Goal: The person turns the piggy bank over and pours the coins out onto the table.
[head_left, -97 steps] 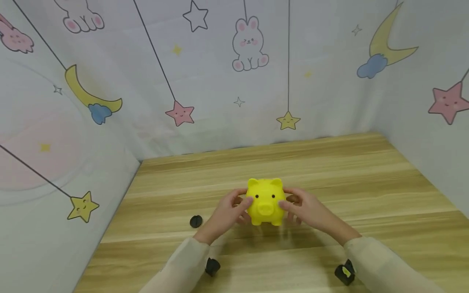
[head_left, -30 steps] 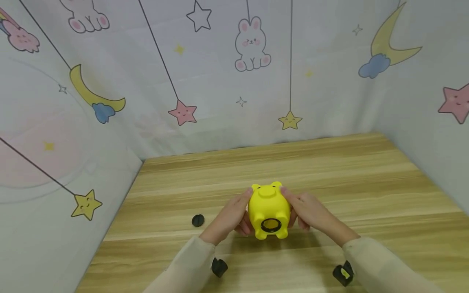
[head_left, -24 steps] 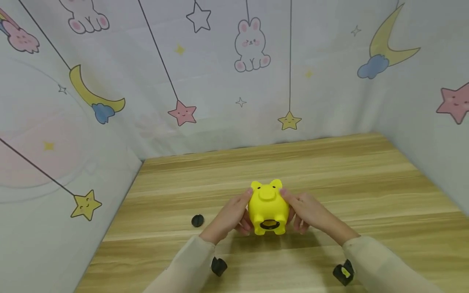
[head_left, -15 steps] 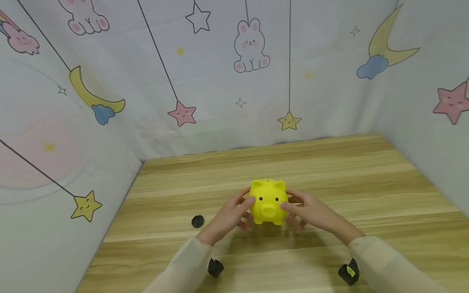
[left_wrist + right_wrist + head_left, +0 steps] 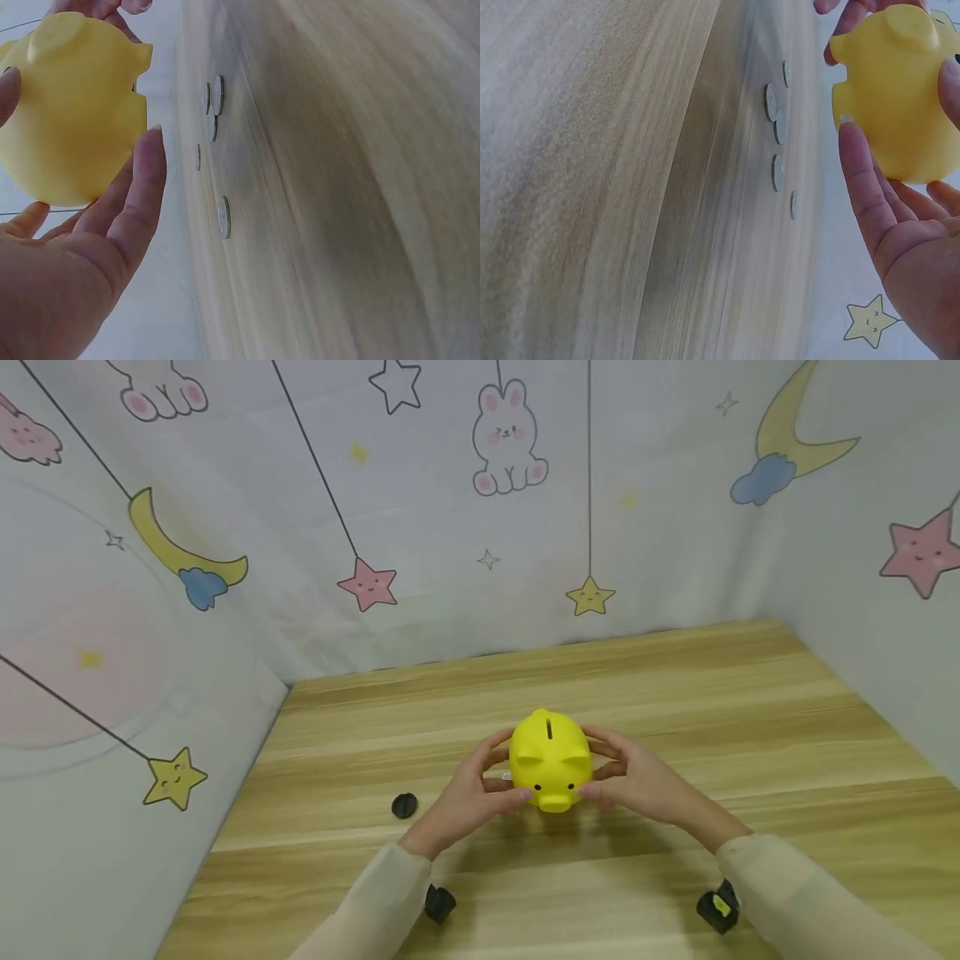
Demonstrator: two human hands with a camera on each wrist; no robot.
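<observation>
A yellow piggy bank (image 5: 551, 760) is held between both hands above the table, its snout toward me and the coin slot on its back showing in the head view. My left hand (image 5: 480, 783) grips its left side, thumb by the cheek and fingers curled round behind. On the other side my right hand (image 5: 637, 779) holds it the same way. Both wrist views show a gap between the piggy bank and the tabletop. Several silver coins (image 5: 218, 95) lie on the wood under it; the head view hides most of them. The belly opening is turned out of sight.
A round black plug (image 5: 404, 806) lies on the wooden table (image 5: 360, 727) left of the left hand. Black wrist mounts (image 5: 439, 903) hang below the sleeves. A white curtain (image 5: 435, 510) with cartoon prints encloses the back and sides.
The piggy bank has tipped from belly opening facing me, through upright, to leaning forward with its slot in view. Both hands have turned with it. The black plug stays in place.
</observation>
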